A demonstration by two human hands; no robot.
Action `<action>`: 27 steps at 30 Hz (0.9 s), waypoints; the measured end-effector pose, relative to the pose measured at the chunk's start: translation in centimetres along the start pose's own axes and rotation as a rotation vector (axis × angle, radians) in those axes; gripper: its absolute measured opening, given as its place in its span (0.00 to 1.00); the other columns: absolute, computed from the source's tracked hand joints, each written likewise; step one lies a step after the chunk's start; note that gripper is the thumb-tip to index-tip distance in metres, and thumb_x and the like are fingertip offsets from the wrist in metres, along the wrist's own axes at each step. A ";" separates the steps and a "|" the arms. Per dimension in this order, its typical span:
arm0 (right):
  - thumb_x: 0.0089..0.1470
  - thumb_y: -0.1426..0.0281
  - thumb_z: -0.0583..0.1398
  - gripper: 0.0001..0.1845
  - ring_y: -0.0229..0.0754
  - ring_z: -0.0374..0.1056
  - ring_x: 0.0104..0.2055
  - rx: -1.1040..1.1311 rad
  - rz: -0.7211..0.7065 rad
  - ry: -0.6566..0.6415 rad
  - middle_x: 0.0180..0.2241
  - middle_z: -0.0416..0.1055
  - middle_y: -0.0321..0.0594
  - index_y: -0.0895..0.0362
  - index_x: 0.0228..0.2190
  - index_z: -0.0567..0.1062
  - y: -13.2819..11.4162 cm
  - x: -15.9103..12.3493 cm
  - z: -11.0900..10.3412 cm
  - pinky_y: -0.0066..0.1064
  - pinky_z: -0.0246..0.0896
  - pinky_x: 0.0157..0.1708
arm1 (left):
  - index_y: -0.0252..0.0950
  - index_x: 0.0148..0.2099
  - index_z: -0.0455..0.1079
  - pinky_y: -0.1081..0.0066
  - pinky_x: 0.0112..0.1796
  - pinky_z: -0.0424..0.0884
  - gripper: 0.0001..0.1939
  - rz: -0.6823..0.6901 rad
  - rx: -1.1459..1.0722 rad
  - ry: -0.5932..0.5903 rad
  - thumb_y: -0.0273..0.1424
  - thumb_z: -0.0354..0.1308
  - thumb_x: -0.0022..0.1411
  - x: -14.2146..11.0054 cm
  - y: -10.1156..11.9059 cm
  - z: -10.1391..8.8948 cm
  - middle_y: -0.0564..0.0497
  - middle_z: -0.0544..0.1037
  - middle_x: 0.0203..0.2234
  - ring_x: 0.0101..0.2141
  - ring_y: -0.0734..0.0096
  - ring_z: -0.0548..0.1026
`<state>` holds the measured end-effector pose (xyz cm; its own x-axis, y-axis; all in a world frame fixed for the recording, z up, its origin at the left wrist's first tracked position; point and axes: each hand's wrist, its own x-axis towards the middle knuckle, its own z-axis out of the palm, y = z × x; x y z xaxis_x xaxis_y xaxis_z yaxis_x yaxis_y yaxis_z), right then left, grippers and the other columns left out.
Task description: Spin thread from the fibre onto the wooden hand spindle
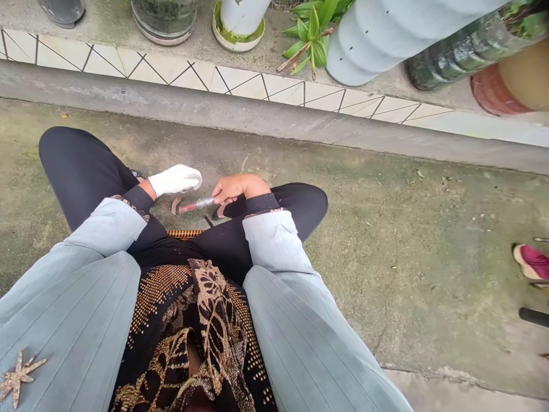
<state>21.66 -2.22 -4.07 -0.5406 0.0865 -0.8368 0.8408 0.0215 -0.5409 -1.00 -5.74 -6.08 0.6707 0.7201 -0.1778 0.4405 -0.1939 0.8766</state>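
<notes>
Between my knees, my right hand is bare and closed around one end of a short reddish stick. A silvery wire or line is wound in coils on the stick beside my fingers. My left hand wears a white glove, its fingers bent and pressed together just above the stick's other end. A very thin strand seems to run from the gloved fingertips down to the coils. What lies inside the glove's pinch is too small to see clearly.
Ahead runs a low ledge with a tiled edge. On it stand a white pot, a green plant, a large pale ribbed container and a reddish pot. Another person's maroon shoe shows at the far right.
</notes>
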 end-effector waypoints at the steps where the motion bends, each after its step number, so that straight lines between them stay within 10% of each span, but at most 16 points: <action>1: 0.47 0.62 0.68 0.14 0.30 0.56 0.19 0.025 -0.096 -0.063 0.20 0.67 0.33 0.61 0.28 0.76 -0.2 -0.3 0.1 0.26 0.51 0.23 | 0.31 0.33 0.73 0.76 0.28 0.63 0.11 -0.006 -0.023 0.016 0.32 0.53 0.59 0.1 -0.1 0.1 0.51 0.76 0.25 0.24 0.76 0.68; 4: 0.47 0.55 0.68 0.21 0.29 0.55 0.21 0.202 -0.446 0.017 0.21 0.67 0.33 0.62 0.30 0.75 -0.2 -1.7 -0.1 0.25 0.50 0.23 | 0.31 0.32 0.71 0.76 0.24 0.60 0.11 -0.059 -0.193 0.098 0.34 0.55 0.60 0.5 -0.7 0.2 0.52 0.71 0.20 0.20 0.78 0.63; 9: 0.48 0.49 0.66 0.25 0.30 0.55 0.22 0.548 -0.649 0.623 0.22 0.64 0.33 0.60 0.29 0.71 0.2 -3.9 -0.5 0.24 0.49 0.20 | 0.32 0.33 0.69 0.77 0.21 0.57 0.16 -0.092 -0.482 0.213 0.41 0.56 0.62 0.4 -1.5 0.2 0.55 0.64 0.16 0.18 0.79 0.59; 18: 0.54 0.59 0.61 0.14 0.32 0.54 0.22 0.562 -0.352 0.941 0.24 0.64 0.35 0.58 0.30 0.69 0.6 0.5 -1.2 0.25 0.50 0.21 | 0.31 0.33 0.72 0.76 0.25 0.63 0.13 -0.051 -0.079 0.133 0.34 0.51 0.62 0.2 -0.5 0.4 0.51 0.72 0.22 0.20 0.77 0.65; 27: 0.56 0.67 0.58 0.10 0.37 0.59 0.30 -0.049 0.032 0.972 0.27 0.68 0.38 0.60 0.34 0.76 -0.2 1.7 -1.0 0.28 0.49 0.30 | 0.31 0.33 0.74 0.74 0.32 0.64 0.16 -0.051 0.179 0.062 0.33 0.47 0.61 0.0 0.6 0.5 0.50 0.76 0.25 0.27 0.72 0.71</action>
<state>20.60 -1.09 -5.36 -0.2763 0.8717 -0.4048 0.8668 0.0440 -0.4967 -0.42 -6.14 -5.79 0.6094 0.7704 -0.1873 0.5758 -0.2677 0.7725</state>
